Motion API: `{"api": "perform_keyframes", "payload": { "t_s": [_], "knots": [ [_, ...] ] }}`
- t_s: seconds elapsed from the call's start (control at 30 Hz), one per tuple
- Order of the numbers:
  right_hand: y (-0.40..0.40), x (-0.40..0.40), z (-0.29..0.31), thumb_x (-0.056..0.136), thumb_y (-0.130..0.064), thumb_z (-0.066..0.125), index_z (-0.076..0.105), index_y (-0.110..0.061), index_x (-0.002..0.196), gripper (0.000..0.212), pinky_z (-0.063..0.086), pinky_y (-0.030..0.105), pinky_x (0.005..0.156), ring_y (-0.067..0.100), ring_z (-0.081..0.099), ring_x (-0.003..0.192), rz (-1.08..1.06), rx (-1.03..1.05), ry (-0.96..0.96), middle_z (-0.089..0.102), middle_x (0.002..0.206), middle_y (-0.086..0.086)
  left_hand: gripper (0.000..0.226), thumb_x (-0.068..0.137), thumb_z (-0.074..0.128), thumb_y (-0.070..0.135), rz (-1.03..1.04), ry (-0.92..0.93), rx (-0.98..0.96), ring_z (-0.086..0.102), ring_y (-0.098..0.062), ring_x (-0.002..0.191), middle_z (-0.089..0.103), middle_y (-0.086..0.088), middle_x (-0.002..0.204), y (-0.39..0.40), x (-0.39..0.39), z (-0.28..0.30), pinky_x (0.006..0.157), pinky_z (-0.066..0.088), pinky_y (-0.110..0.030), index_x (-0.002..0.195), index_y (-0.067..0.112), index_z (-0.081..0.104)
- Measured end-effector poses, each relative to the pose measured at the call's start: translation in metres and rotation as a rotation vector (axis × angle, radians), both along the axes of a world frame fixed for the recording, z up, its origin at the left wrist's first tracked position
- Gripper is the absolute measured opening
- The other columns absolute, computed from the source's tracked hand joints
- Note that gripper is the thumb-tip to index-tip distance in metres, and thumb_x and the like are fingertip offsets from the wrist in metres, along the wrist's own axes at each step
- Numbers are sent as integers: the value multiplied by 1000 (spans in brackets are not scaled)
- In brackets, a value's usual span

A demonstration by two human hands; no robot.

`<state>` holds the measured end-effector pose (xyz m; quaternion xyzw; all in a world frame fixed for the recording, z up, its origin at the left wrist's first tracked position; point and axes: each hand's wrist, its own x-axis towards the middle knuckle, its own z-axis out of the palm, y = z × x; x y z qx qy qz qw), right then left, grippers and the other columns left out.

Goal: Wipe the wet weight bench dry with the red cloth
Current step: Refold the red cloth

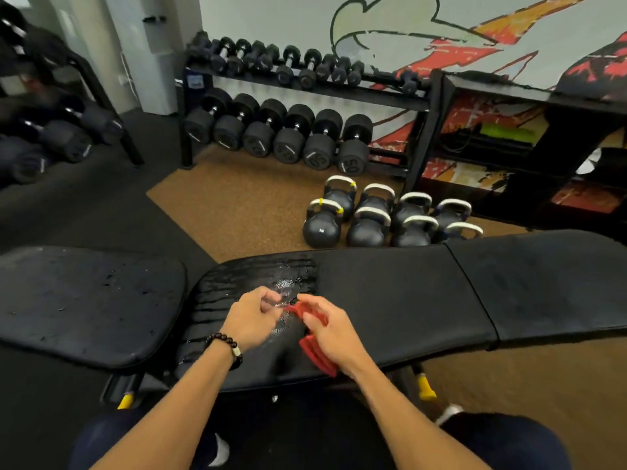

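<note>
While both hands hold a cloth above it, the long black padded weight bench (390, 300) lies crosswise, its long axis running left to right.

Water streaks glisten on its middle pad. The folded red cloth (315, 351) runs away from the person; the right hand (334, 329) grips it, and the left hand (252, 320) pinches its far corner.

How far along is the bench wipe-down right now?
Done: the right stretch of the weight bench looks matte and dry. In hand: the right hand grips the red cloth while the left hand pinches its end, over the bench. Left: the glossy streaked patch and the droplets on the seat pad.
</note>
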<state>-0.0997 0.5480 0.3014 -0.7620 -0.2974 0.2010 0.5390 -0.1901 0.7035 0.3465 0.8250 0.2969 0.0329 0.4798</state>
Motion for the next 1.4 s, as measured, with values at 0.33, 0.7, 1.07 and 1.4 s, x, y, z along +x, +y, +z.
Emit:
{"api": "perform_keyframes", "payload": {
  "t_s": [0.33,0.7,1.07,1.4],
  "knots": [
    [-6,-6,83,101,-33,51,57,3,131,48,44,45,107,39,53,129,56,523,959,59,133,27,26,78,83,34,-34,-275,-119,66,-18,53,71,-5,69,-21,0,60,50,51,-23,76,13,67],
    [-28,-3,149,92,-38,68,71,-15,99,25,52,41,75,16,64,82,16,176,161,71,91,7,33,87,72,37,-195,-420,-117,56,-16,65,63,-7,71,-17,-8,118,61,45,-31,88,5,68],
    [-12,-19,175,79,-38,82,67,-11,118,51,57,47,91,24,72,100,190,74,158,75,109,7,36,62,91,34,43,-618,-363,64,-24,75,71,-19,85,-11,-6,130,72,55,-45,75,8,70],
    [9,4,154,82,-1,74,63,0,106,27,56,38,76,20,69,84,-177,237,203,73,94,11,46,77,72,46,-255,-245,-605,69,-22,98,74,-9,108,-5,-10,78,91,54,-38,109,13,72]
  ]
}}
